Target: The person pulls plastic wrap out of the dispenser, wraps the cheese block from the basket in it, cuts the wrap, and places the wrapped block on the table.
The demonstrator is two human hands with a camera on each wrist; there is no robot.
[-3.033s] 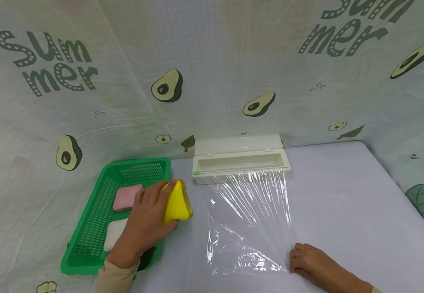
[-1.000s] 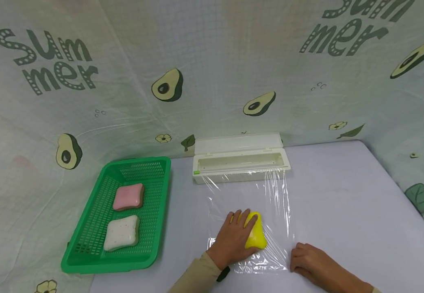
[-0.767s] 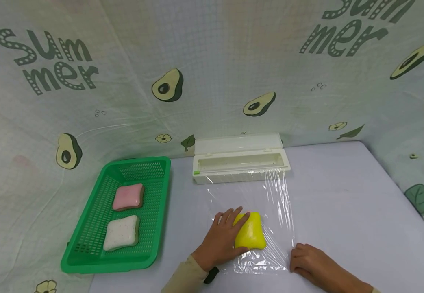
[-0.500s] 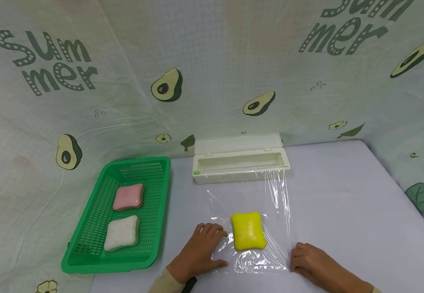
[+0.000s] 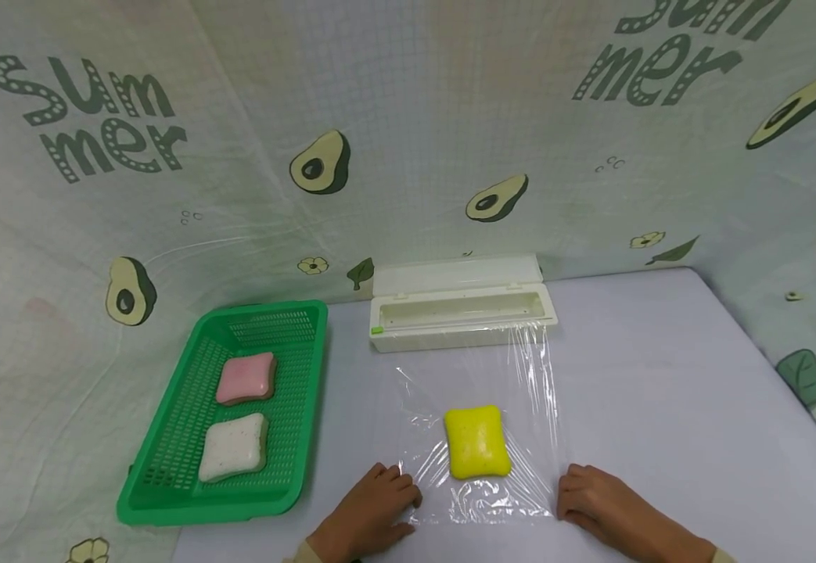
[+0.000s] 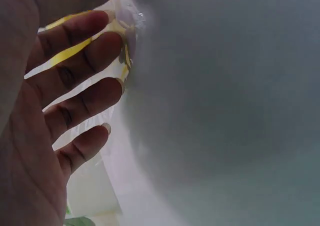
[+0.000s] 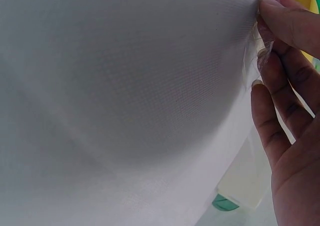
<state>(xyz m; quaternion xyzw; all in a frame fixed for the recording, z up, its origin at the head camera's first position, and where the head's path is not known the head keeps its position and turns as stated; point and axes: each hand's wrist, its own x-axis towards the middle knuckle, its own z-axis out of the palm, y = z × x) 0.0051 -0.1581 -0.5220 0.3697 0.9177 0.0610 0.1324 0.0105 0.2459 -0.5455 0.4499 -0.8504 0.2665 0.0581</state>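
A yellow soap bar (image 5: 478, 442) lies on a sheet of clear plastic wrap (image 5: 481, 500), which stretches forward from a white wrap dispenser (image 5: 460, 338) with its lid raised. My left hand (image 5: 372, 508) is at the sheet's near left corner, thumb apart from the fingers. In the left wrist view its fingers (image 6: 90, 103) reach out nearly straight, with yellow showing between them. At the near right corner, my right hand (image 5: 598, 500) pinches the wrap's edge; the right wrist view shows crinkled film (image 7: 252, 56) at the thumb and fingertips.
On the left stands a green basket (image 5: 312, 407) holding a pink soap bar (image 5: 246, 378) and a white speckled soap bar (image 5: 234, 447). Behind the table (image 5: 654, 391) hangs a printed curtain (image 5: 408, 94) with avocados, close behind the dispenser.
My left hand has carried the yellow soap bar from beside the basket onto the wrap, let go, and drawn back to the near left corner. My right hand has stayed at its corner.
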